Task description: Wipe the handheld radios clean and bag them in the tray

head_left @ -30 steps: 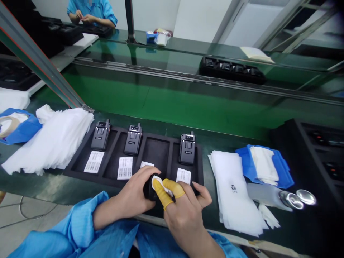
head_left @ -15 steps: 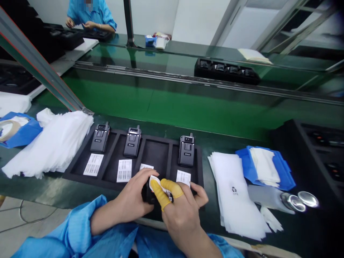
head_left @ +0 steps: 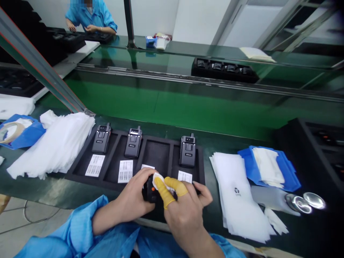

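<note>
My left hand [head_left: 134, 191] is closed around a black handheld radio [head_left: 150, 190] with an orange button, much of it hidden by my fingers. My right hand [head_left: 185, 208], with yellow finger cots on two fingers, pinches a white wiping cloth [head_left: 158, 177] and presses it on the radio's upper part. Just beyond lies a black foam tray [head_left: 157, 152] with several compartments. Three similar radios stand in it: a far-left radio [head_left: 101, 139], a second radio [head_left: 133, 143] and a right radio [head_left: 187, 150]. A white label sheet [head_left: 95, 165] lies below the far-left radio.
White foam sleeves [head_left: 59, 143] are heaped at left by a blue bin [head_left: 29, 134] with tape. At right are more sleeves [head_left: 233, 190], a blue bin [head_left: 288, 172] with white cloths, and a bottle [head_left: 271, 197] lying near an open metal lid. A co-worker [head_left: 94, 16] sits across.
My hands have shifted slightly right, and the cloth has moved over the radio's top. The orange button now shows. The view has shifted slightly.
</note>
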Tool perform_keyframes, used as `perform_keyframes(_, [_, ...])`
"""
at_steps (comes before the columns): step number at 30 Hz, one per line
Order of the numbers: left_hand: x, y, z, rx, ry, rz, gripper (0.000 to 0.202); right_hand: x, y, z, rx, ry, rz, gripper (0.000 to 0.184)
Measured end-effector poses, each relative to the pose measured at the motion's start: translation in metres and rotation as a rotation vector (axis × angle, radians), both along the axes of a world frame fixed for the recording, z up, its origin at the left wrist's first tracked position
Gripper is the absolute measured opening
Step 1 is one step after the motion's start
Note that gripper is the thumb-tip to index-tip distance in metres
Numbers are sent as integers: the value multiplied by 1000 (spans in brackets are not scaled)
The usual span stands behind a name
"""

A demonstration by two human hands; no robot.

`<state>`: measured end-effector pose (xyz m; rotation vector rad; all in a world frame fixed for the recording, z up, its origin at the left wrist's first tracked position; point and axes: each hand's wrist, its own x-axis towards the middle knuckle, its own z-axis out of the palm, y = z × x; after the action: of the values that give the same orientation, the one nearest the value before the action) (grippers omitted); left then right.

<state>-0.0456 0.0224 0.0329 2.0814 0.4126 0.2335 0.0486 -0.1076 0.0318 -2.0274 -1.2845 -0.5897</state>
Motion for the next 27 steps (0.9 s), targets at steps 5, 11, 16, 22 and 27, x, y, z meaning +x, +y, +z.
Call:
perform_keyframes(5, [0,0,1,-9,14,5,62,-6,5,-4,8,-8,21,33])
perform_keyframes(11, [1,0,2,-3,19,30,64,9,-7,-14,-25,-1,-39,29])
perform_keyframes(16, [2,0,2,-7,19,19,64,2,0,-10,82,28,-29,30])
perform_keyframes(22, [-1,-1,0,27,33,38,64,3,4,-13,86,17,6,31])
perform_keyframes(27, [23,19,10,126,177,97,73,24,-18,-25,110,32,-81,23])
